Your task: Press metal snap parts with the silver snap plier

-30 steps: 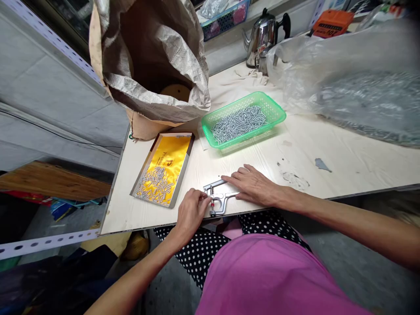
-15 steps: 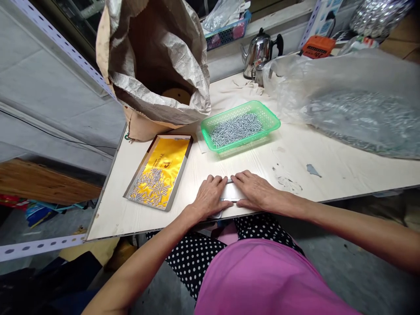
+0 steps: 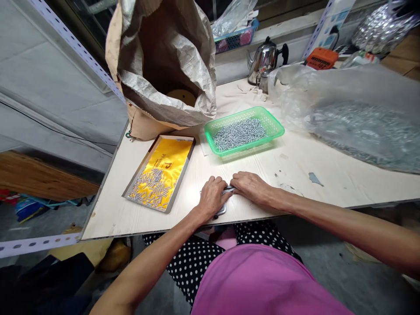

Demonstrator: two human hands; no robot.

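Close to the front edge of the table (image 3: 108, 214), both hands hold one slim grey metal piece (image 3: 229, 190), seen nearly edge-on. My left hand (image 3: 211, 197) grips its left end, thumb toward the right hand. The fingers of my right hand (image 3: 251, 188) pinch the right end. Under the left palm a flat silvery metal part (image 3: 222, 210) shows on the table, mostly covered. Beyond the hands sits a green plastic basket (image 3: 276, 124) of small metal pins (image 3: 241, 132). On the left, a shallow tray (image 3: 180, 181) lined with yellow cloth (image 3: 172, 157) holds more loose pins (image 3: 151, 188).
A large woven sack (image 3: 205, 78) stands open at the back left. Along the back are a steel kettle (image 3: 262, 61) and an orange box (image 3: 322, 58). A big clear plastic bag (image 3: 361, 122) of metal pieces covers the right side.
The flat silvery face between my hands no longer shows; the metal piece now appears narrow and edge-on. My right thumb has drawn in toward the fingers. The whole view has shifted slightly.
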